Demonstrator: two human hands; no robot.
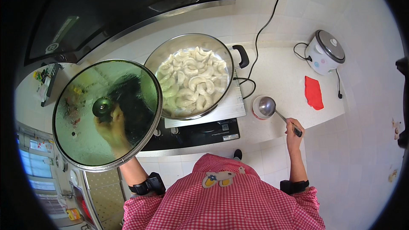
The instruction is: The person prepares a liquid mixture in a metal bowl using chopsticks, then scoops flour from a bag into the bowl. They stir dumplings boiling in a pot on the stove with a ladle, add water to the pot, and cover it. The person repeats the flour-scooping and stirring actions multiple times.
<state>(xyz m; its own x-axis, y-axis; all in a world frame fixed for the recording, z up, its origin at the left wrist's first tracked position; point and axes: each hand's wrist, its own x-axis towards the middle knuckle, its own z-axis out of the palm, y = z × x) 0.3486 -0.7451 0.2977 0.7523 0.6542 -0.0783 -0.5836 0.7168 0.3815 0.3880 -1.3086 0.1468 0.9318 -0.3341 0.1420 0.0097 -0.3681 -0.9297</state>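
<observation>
My left hand (111,127) grips the knob of a large glass pot lid (86,147), seen through the wet, greenish glass. The lid is held tilted, to the left of a wide steel pot (188,43), and overlaps the pot's left rim in view. Many pale crescent dumplings (198,83) in cloudy liquid fill the pot. On the right, my right hand (293,129) holds a metal ladle (267,106) by its dark-ended handle. The ladle's bowl rests in or over a small white bowl (256,110) on the countertop; what the bowl contains is hidden.
Beneath the pot lie a pale board (236,108) and a black gas hob (198,137). A black cable (265,25) runs down beside the pot's handle (241,56). A rice cooker (322,54) and a red cloth (313,92) are at right. A dark range hood (127,6) overhangs the back left.
</observation>
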